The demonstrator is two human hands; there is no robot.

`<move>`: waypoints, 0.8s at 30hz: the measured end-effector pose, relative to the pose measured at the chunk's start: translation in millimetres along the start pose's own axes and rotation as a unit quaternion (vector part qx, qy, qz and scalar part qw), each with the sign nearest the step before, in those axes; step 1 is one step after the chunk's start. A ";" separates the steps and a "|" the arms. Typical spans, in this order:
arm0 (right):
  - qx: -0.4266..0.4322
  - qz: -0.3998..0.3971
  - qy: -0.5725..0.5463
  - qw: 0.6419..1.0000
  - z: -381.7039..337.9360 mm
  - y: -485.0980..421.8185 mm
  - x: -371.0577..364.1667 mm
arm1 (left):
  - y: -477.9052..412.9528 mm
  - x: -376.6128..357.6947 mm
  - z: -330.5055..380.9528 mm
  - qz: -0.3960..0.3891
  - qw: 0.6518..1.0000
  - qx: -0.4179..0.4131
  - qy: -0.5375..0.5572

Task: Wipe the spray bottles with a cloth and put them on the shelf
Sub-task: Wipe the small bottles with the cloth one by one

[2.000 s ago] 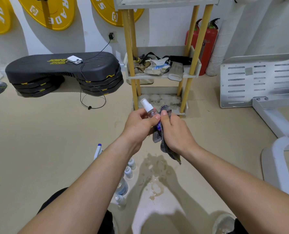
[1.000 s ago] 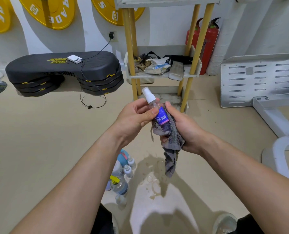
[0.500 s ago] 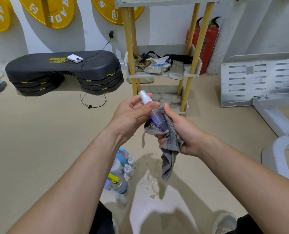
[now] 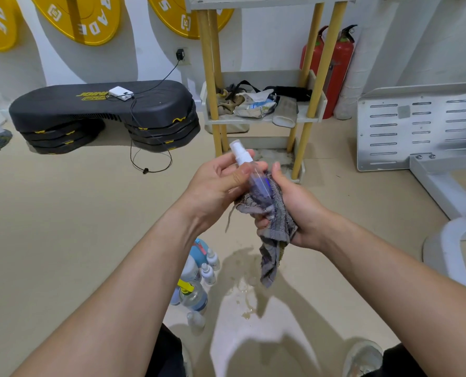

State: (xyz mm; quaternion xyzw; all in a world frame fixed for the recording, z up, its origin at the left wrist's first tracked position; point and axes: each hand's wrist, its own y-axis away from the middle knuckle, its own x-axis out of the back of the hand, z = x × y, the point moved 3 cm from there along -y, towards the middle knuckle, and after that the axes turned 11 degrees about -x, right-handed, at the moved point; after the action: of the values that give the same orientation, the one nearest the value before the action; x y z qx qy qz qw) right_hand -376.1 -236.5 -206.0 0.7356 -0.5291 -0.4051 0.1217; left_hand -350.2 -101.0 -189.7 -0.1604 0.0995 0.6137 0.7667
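Your left hand (image 4: 218,183) is pinching the little spray bottle (image 4: 256,178) up by its neck, and your right hand (image 4: 297,208) is clenched round the cloth (image 4: 276,229) wrapped on its lower half, mid-air on the near side of the shelf (image 4: 240,120). I'd twist the bottle inside the cloth, then wipe its top end too.

Black step platform (image 4: 101,104) on stacked risers, with a white box (image 4: 121,93) lying on top. Yellow weight plates (image 4: 98,12) hang above it; red fire extinguishers (image 4: 342,66) stand well to its right.
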 end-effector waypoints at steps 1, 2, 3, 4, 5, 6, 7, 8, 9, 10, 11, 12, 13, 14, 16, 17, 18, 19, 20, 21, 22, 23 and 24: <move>-0.006 -0.007 -0.007 1.000 0.7 0.8 -0.4 | 0.2 -0.7 1.4 -0.016 1.000 -0.001 -0.012; 0.001 -0.001 -0.004 1.000 0.8 0.2 -0.1 | -0.2 -1.0 2.1 -0.025 0.999 -0.001 -0.024; 0.015 0.014 0.006 1.000 0.1 0.2 -0.2 | -0.5 -1.3 2.8 -0.023 0.999 0.001 -0.034; 0.031 0.032 0.017 0.999 -0.4 -0.8 0.0 | -1.1 -1.1 2.3 -0.014 0.999 0.001 -0.044; 0.045 0.049 0.027 0.997 -0.9 -1.4 -0.2 | -1.4 -0.6 1.1 0.001 0.998 -0.003 -0.057; 0.058 0.064 0.038 0.996 -1.2 -1.8 -0.2 | -1.9 0.0 -0.4 0.019 0.997 -0.012 -0.073; 0.073 0.079 0.051 0.993 -1.6 -2.2 0.2 | -2.4 0.7 -1.7 0.037 0.995 -0.022 -0.089; 0.086 0.093 0.065 0.990 -2.0 -1.6 0.4 | -2.9 1.1 -2.8 0.051 0.993 -0.030 -0.104; 0.096 0.104 0.078 0.987 -2.3 -0.2 -0.1 | -2.5 1.4 -3.4 0.061 0.991 -0.032 -0.117; 0.102 0.113 0.090 0.984 -2.2 1.7 -1.0 | -2.1 2.2 -4.2 0.066 0.989 -0.029 -0.130; 0.102 0.120 0.096 0.983 -1.6 1.6 -0.5 | -1.8 3.2 -4.5 0.066 0.987 -0.023 -0.143; 0.096 0.123 0.097 0.983 -0.7 1.0 0.2 | -1.5 4.5 -4.9 0.061 0.986 -0.013 -0.156; 0.082 0.119 0.090 0.985 0.1 0.3 1.0 | -1.6 6.2 -5.6 0.050 0.985 -0.004 -0.166; 0.063 0.106 0.075 0.990 0.6 -0.9 1.4 | -1.4 7.1 -6.4 0.036 0.985 0.003 -0.170; 0.012 0.065 0.047 0.997 0.9 -1.7 2.1 | -1.2 6.5 -7.9 0.003 0.989 0.006 -0.151; -0.010 0.046 0.041 0.998 0.7 -0.4 2.1 | -1.3 5.7 -8.6 -0.014 0.991 0.006 -0.134; -0.027 0.033 0.037 0.998 0.6 0.8 2.5 | -0.6 3.9 -8.4 -0.031 0.992 0.009 -0.120; -0.037 0.029 0.034 0.998 0.2 2.1 2.9 | 0.1 2.4 -8.0 -0.047 0.992 0.015 -0.114; -0.042 0.029 0.033 0.998 -0.4 3.8 3.1 | 0.7 1.0 -7.5 -0.062 0.992 0.026 -0.110; -0.042 0.034 0.034 0.998 -0.5 4.1 4.1 | 1.2 -0.4 -6.6 -0.074 0.991 0.035 -0.110; -0.039 0.039 0.037 0.998 -0.4 3.7 5.1 | 1.2 -0.7 -6.9 -0.080 0.990 0.044 -0.110; -0.035 0.046 0.044 0.997 -0.4 3.9 6.3 | 1.3 -0.5 -7.3 -0.080 0.989 0.050 -0.112; -0.028 0.055 0.051 0.997 -0.6 3.0 7.7 | 2.0 -1.2 -6.9 -0.077 0.988 0.052 -0.122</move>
State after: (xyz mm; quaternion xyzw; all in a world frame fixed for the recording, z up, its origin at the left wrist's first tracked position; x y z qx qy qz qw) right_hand -376.8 -244.7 -207.4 0.7214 -0.5502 -0.3745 0.1912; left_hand -352.1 -104.2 -196.0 -0.0514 0.0242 0.5617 0.8254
